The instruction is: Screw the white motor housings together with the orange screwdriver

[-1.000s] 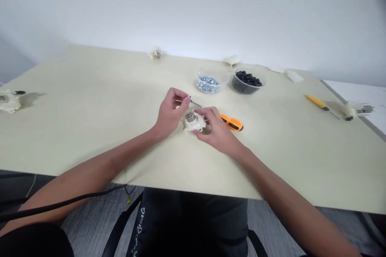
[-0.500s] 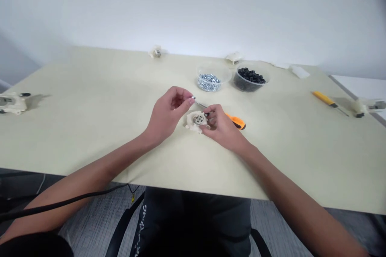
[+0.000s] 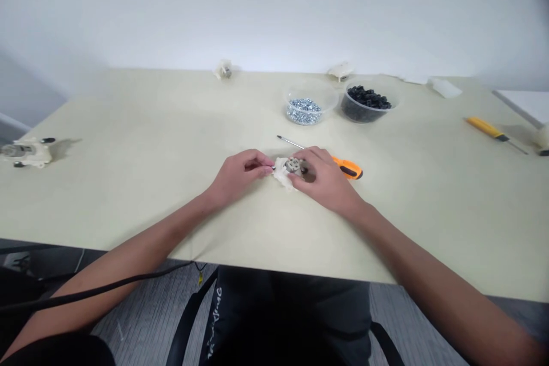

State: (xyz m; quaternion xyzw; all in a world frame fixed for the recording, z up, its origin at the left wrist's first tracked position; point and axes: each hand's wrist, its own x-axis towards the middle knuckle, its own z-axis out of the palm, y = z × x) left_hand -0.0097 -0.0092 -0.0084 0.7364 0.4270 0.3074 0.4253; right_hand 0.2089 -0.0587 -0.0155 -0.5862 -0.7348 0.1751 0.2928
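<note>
Left hand (image 3: 240, 176) now down against the white plastic housing (image 3: 282, 174), pinching a tiny screw (image 3: 273, 167); right hand (image 3: 328, 180) cupped over it.

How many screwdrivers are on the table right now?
2. An orange-handled screwdriver lies just beyond the right hand, and a yellow-handled screwdriver lies towards the table's right side. Others could be hidden under the hands.
</note>
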